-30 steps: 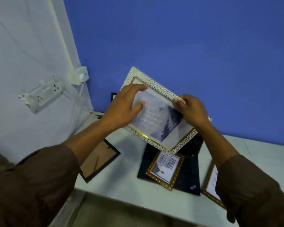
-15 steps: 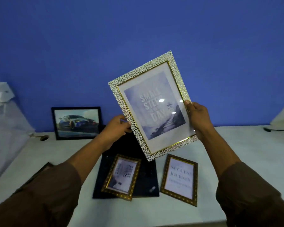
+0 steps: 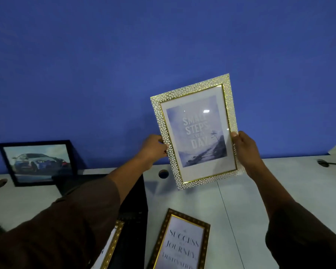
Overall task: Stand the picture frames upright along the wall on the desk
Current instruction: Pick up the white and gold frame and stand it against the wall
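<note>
1. Progress stands at one frame done: the black car frame (image 3: 37,163) is upright at the bench's (image 3: 279,191) back edge near the far left corner, against the blue wall (image 3: 163,55).
2. Both hands pinch the white pebbled frame (image 3: 197,133) by its long sides, the left hand (image 3: 153,150) on its left edge and the right hand (image 3: 244,150) on its right edge. It is in the air, tilted, facing the person, above the back edge near the middle; its lower edge seems clear of the bench, though I cannot be sure.
3. Left to do: set this frame down along the wall.
4. Lying flat near the front edge is the gold "Success" frame (image 3: 182,243), and another gold frame (image 3: 113,245) lies on a dark mat (image 3: 132,210), mostly hidden by the left sleeve (image 3: 56,230).
5. My judgement: well under half finished.
</note>
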The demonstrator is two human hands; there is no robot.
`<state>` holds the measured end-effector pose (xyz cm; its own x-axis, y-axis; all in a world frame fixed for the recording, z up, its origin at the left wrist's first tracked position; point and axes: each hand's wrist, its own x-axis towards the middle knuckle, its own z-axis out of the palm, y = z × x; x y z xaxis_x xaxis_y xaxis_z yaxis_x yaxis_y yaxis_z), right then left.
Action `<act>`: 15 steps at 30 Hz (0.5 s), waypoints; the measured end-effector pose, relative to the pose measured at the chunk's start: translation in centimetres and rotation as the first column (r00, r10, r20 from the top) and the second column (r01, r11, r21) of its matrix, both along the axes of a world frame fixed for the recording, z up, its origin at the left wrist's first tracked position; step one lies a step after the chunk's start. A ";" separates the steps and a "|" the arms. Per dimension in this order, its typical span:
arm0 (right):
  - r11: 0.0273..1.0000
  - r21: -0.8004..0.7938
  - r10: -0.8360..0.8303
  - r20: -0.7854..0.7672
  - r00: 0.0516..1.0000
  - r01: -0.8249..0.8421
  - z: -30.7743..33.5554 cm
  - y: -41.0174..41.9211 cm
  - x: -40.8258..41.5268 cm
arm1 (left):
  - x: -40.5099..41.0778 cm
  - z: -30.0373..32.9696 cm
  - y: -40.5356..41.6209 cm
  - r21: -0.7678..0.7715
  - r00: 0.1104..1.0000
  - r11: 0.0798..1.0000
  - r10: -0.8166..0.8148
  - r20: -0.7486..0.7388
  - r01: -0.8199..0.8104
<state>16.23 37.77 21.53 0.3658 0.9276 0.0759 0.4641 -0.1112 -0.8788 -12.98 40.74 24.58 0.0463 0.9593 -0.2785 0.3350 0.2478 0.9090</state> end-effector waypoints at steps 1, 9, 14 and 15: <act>1.000 -0.010 0.026 0.065 0.998 -0.026 -1.0 0.8 0.7 | 0.4 -0.6 0.9 -0.007 1.000 1.000 0.007 -0.004 -0.007; 0.963 -0.211 0.200 0.138 0.970 -0.168 -10.6 7.4 3.4 | 1.9 -8.2 8.6 -0.075 0.960 0.994 0.050 -0.277 -0.074; 0.926 -0.277 0.275 0.029 0.961 -0.257 -13.8 9.8 3.0 | 2.2 -11.2 10.4 -0.050 0.896 0.989 0.103 -0.432 -0.138; 0.922 -0.280 0.283 0.010 0.959 -0.269 -14.1 10.2 2.9 | 2.3 -11.6 10.6 -0.046 0.883 0.988 0.108 -0.456 -0.145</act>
<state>19.09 47.93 7.44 0.0948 0.9785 -0.1832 0.5524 -0.2048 -0.8081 -10.66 51.32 13.01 -0.2221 0.9236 -0.3124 0.6655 0.3778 0.6438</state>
